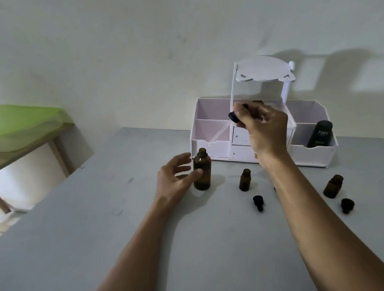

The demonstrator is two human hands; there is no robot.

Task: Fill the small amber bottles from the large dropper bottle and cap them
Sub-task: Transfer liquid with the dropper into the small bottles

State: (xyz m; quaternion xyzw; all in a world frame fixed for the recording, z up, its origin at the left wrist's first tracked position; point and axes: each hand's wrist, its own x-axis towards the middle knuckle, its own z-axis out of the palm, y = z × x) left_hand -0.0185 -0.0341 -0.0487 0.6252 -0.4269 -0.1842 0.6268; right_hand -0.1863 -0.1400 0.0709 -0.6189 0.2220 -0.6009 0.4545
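The large amber bottle (202, 171) stands open on the grey table (100, 221). My left hand (177, 176) is beside it, fingers spread, thumb touching its side. My right hand (263, 130) is raised above the table and grips the black-topped dropper (233, 116); its glass pipette slants down-left, tip just above and right of the large bottle's mouth. Two small amber bottles stand open: one (245, 179) in the middle, one (333, 186) to the right. Two black caps lie loose, one (258, 202) near the middle bottle and one (347, 204) near the right bottle.
A white desk organiser (208, 125) with compartments, small drawers and a raised shelf stands against the wall behind the bottles. A black container marked Kahi (320, 134) sits in its right compartment. A wooden stand with a green cover (17, 127) is at the left.
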